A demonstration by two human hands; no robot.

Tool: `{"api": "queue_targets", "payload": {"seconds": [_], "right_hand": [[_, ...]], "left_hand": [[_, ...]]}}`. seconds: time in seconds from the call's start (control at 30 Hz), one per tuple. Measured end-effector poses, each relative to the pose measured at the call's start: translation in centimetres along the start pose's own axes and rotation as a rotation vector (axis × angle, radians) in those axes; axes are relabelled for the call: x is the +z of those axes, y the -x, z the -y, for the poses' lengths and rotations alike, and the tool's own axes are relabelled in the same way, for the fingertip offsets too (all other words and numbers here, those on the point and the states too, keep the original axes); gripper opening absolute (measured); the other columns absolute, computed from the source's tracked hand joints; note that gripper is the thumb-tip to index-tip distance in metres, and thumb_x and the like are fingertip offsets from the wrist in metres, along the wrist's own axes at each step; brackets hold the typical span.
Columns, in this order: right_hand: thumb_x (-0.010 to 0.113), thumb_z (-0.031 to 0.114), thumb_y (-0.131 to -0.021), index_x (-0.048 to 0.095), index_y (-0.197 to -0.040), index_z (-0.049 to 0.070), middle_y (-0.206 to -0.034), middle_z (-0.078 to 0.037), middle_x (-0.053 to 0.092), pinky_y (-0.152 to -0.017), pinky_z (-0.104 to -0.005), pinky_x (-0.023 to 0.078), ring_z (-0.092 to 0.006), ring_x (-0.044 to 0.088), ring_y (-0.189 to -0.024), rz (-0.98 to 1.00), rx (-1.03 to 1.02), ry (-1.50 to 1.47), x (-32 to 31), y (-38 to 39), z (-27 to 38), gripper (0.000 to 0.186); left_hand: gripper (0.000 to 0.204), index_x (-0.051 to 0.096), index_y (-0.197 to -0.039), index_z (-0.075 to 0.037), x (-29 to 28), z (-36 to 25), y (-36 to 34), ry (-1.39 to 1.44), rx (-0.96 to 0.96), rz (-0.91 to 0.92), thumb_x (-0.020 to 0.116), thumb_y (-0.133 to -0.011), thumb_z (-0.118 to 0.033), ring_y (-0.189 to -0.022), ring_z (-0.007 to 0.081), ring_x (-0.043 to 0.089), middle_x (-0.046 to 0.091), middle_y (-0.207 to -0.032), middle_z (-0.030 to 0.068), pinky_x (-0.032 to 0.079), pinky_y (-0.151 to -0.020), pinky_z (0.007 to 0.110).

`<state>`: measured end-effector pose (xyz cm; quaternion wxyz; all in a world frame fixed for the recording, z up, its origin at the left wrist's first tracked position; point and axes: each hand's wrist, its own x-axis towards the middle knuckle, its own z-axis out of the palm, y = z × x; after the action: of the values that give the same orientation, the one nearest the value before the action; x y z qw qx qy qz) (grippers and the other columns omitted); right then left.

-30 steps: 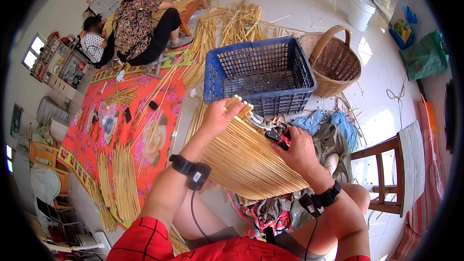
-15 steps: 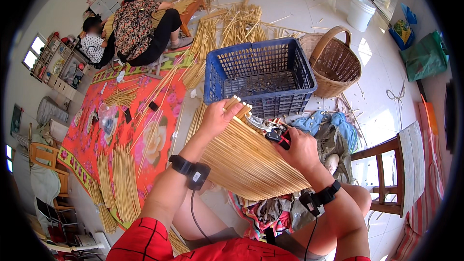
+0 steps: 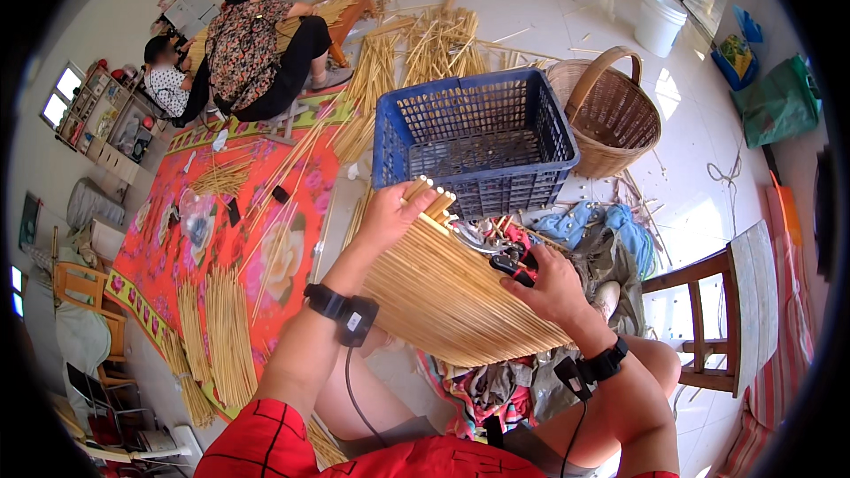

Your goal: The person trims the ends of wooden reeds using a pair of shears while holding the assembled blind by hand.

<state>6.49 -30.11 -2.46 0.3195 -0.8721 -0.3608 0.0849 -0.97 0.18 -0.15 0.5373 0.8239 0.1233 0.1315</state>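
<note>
A mat of pale yellow stalks (image 3: 452, 301), laid side by side, slants across my lap. My left hand (image 3: 390, 217) is closed at the mat's upper left corner, its fingers around several stalk ends that stick up there. At the mat's right edge, my right hand (image 3: 556, 290) is closed on pruning shears (image 3: 513, 269) with red and black handles. Their metal end points toward the upper edge of the mat, beside the stalks; whether the blades touch a stalk is too small to tell.
Just beyond the mat stands a blue plastic crate (image 3: 478, 181), with a wicker basket (image 3: 611, 128) beside it. A wooden stool (image 3: 722, 327) is on the right. Stalk bundles (image 3: 232, 336) lie on a red floral mat (image 3: 297, 279) at left. Two people (image 3: 252, 57) sit at far left.
My right hand and the shears have come slightly lower and closer to the mat's edge. My left hand has shifted a little left, still on the stalk ends.
</note>
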Motion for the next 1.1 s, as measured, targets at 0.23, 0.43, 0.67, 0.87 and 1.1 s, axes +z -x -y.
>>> {"api": "queue_targets", "payload": {"seconds": [0.23, 0.43, 0.67, 0.87, 1.1], "right_hand": [[0.077, 0.052, -0.08, 0.057, -0.125, -0.007, -0.111, -0.025, 0.066, -0.095, -0.0467, 0.049, -0.0389, 0.063, -0.108, 0.114, 0.063, -0.097, 1.5, -1.1, -0.2, 0.077], [0.077, 0.052, -0.08, 0.058, -0.122, -0.006, -0.11, -0.023, 0.066, -0.093, -0.046, 0.05, -0.0388, 0.062, -0.107, 0.129, 0.071, -0.136, 1.4, -1.7, 0.4, 0.074], [0.078, 0.05, -0.08, 0.059, -0.116, -0.004, -0.105, -0.022, 0.065, -0.09, -0.0466, 0.05, -0.0387, 0.062, -0.105, 0.05, 0.007, -0.151, 1.9, -1.7, 0.3, 0.068], [0.078, 0.049, -0.079, 0.06, -0.114, -0.004, -0.104, -0.022, 0.065, -0.092, -0.0466, 0.048, -0.0389, 0.062, -0.105, 0.026, 0.028, -0.147, 2.6, -2.3, 0.7, 0.066], [0.078, 0.048, -0.08, 0.059, -0.112, -0.005, -0.105, -0.022, 0.065, -0.093, -0.0468, 0.048, -0.0391, 0.061, -0.106, 0.056, 0.036, -0.119, 1.7, -1.7, 0.5, 0.065]], "left_hand": [[0.044, 0.071, -0.101, 0.0, 0.2, -0.7, 0.3, 0.03, -0.009, 0.01, 0.065, -0.098, -0.044, -0.08, 0.0095, 0.064, 0.073, -0.086, 0.0045, 0.05, -0.074, 0.027], [0.045, 0.071, -0.101, 0.0, 0.1, -0.5, 0.2, 0.013, -0.016, -0.004, 0.065, -0.098, -0.045, -0.08, 0.0097, 0.064, 0.073, -0.087, 0.0044, 0.05, -0.074, 0.027], [0.047, 0.072, -0.102, 0.0, 0.3, 0.1, 0.0, -0.02, 0.009, -0.037, 0.065, -0.097, -0.046, -0.078, 0.0111, 0.064, 0.073, -0.085, 0.0065, 0.05, -0.073, 0.028], [0.048, 0.071, -0.101, 0.0, 1.0, 0.2, -0.4, -0.101, 0.036, -0.047, 0.065, -0.097, -0.048, -0.076, 0.0142, 0.065, 0.073, -0.084, 0.0078, 0.05, -0.072, 0.03], [0.049, 0.071, -0.102, 0.0, 0.6, -0.3, -0.2, -0.059, 0.028, -0.023, 0.064, -0.097, -0.048, -0.079, 0.0123, 0.064, 0.073, -0.085, 0.0068, 0.05, -0.074, 0.03]]}}
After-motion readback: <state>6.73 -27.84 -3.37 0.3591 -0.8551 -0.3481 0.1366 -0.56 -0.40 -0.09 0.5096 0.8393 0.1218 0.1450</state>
